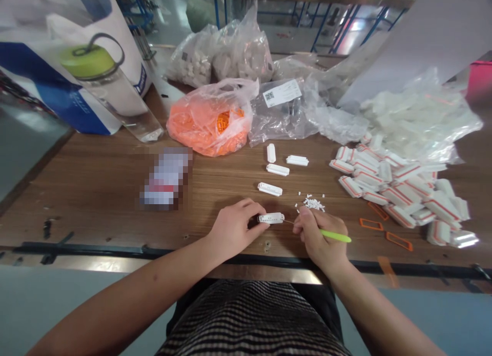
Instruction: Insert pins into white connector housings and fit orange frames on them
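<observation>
My left hand (234,230) is shut on a small white plastic piece (271,218) with a row of tiny holes along it. My right hand (321,238) grips a pick with a green handle (335,236), and its thin metal tip reaches towards that piece. Just above my right hand lies a small heap of white plastic bits (313,203). Several plain white pieces (277,170) lie loose on the wooden table (96,212) beyond my hands. To the right is a heap of white pieces with orange trim (400,186), beside several loose orange rectangular frames (398,241).
Along the table's far side lie an orange-filled plastic bag (209,122), clear bags of white parts (418,120), and a labelled clear bag (280,110). A water bottle with a green lid (111,84) stands at left before a white-and-blue bag (73,99). A pixelated object (166,178) lies mid-table.
</observation>
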Action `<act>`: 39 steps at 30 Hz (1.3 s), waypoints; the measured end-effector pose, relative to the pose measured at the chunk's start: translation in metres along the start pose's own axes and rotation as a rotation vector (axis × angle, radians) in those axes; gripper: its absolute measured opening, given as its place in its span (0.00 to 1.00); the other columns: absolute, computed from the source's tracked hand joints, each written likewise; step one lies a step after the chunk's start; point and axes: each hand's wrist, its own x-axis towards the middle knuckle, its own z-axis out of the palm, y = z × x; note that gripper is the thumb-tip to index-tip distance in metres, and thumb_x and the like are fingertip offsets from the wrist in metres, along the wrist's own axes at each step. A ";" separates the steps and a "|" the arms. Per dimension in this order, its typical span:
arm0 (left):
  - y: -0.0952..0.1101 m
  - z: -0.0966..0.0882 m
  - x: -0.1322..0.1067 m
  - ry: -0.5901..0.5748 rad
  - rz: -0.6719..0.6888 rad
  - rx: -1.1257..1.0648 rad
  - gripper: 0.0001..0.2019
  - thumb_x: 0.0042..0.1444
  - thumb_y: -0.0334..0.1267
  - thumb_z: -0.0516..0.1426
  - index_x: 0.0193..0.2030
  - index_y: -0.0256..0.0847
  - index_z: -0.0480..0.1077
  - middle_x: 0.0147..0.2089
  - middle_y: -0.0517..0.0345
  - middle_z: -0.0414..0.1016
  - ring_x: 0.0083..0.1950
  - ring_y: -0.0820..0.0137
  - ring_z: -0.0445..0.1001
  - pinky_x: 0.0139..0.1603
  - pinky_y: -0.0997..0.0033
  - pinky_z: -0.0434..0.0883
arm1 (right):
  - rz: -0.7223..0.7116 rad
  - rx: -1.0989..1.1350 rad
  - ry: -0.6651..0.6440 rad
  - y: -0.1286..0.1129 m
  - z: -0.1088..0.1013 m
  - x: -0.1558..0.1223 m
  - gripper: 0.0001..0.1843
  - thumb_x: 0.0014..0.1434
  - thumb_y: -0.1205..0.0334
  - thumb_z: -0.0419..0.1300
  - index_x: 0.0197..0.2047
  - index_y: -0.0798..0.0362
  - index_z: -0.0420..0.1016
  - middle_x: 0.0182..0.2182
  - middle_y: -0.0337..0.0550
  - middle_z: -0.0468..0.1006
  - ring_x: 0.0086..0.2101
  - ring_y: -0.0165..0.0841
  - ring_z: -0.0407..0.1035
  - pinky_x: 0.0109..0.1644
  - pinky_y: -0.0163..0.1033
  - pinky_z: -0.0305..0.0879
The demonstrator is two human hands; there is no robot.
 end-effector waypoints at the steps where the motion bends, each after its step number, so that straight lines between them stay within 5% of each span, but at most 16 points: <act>1: 0.000 0.000 0.000 -0.002 -0.001 0.000 0.04 0.56 0.36 0.62 0.39 0.42 0.74 0.35 0.62 0.73 0.28 0.75 0.67 0.32 0.72 0.65 | 0.010 0.001 0.009 0.000 0.000 0.000 0.24 0.65 0.62 0.51 0.17 0.51 0.69 0.13 0.34 0.70 0.15 0.24 0.65 0.23 0.32 0.60; 39: 0.001 0.000 0.001 0.012 -0.002 -0.010 0.04 0.56 0.35 0.62 0.38 0.42 0.74 0.34 0.64 0.72 0.27 0.76 0.65 0.31 0.73 0.63 | -0.054 -0.056 0.044 -0.004 0.001 0.000 0.24 0.65 0.63 0.50 0.17 0.51 0.70 0.12 0.34 0.70 0.15 0.24 0.65 0.24 0.31 0.60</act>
